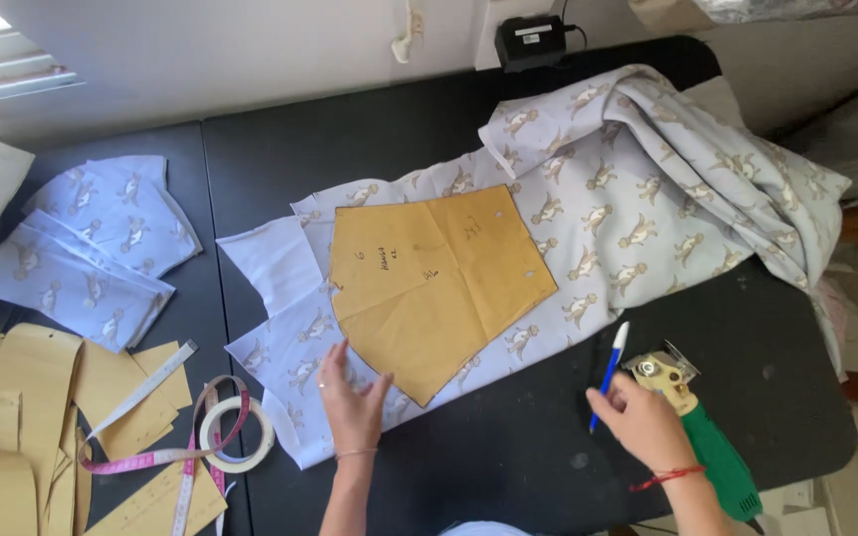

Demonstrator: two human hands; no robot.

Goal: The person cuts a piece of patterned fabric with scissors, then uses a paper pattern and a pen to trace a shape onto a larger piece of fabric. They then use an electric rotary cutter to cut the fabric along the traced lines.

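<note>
A mustard paper pattern piece (pixel 439 283) lies flat on light blue printed fabric (pixel 628 189) spread over a black table (pixel 369 129). My left hand (pixel 352 397) presses flat on the fabric at the pattern's lower left edge, fingers spread, with a ring and a thin bracelet on it. My right hand (pixel 643 422) is at the lower right, holding a blue and white pen (pixel 610 372) upright between the fingers. A red string circles that wrist. Just right of it lies a green-handled electric rotary cutter (pixel 702 432).
Cut pieces of the same fabric (pixel 91 248) are stacked at the left. Below them lie more mustard pattern pieces (pixel 22 417), a measuring tape (pixel 166 447) and a roll of tape (pixel 235 432). A black box (pixel 531 40) sits at the table's far edge.
</note>
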